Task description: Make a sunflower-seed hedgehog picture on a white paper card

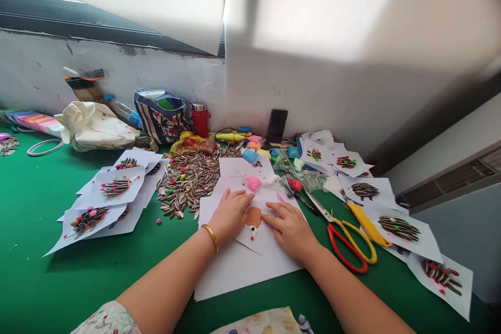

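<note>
Resting left hand [234, 213] and right hand [291, 228] on white paper [223, 279], both unclenched, fingers loosely extended. Flanking flat brown shape [254, 216] with white snout [252, 231] and red tip, lying on the paper between them. Cannot tell if touching its edge. Also note striped seeds [191, 177] beyond left hand, scissors [346, 245] beside right, on green worktop [58, 292].

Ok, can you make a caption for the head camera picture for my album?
Left hand and right hand flank a brown-and-white figure on white paper, near sunflower seeds and scissors.
</note>
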A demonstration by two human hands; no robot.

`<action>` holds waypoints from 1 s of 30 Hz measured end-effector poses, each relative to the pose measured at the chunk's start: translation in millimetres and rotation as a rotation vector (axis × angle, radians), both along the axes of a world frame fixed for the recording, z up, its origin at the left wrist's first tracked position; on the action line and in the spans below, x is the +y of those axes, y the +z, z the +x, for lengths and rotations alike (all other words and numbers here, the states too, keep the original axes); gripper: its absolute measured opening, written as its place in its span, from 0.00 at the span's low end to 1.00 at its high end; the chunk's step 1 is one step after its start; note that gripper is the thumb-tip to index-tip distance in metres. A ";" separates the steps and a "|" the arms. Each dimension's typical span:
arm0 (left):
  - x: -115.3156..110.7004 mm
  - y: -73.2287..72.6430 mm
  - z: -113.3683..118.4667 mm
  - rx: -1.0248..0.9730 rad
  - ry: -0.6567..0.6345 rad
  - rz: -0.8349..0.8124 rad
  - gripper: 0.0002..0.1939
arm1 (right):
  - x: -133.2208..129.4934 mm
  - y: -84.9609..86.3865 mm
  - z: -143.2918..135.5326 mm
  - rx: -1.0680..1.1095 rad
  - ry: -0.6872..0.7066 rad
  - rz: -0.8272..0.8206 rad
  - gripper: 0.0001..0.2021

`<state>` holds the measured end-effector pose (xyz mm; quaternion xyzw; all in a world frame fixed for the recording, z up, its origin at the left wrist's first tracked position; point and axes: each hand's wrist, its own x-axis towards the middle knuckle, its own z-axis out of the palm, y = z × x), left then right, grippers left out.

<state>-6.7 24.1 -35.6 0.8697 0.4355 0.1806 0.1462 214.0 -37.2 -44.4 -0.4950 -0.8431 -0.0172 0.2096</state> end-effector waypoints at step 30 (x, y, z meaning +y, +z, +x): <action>11.7 3.2 -3.6 0.014 0.172 0.103 0.08 | 10.8 -3.2 -2.3 0.039 -0.108 -0.101 0.25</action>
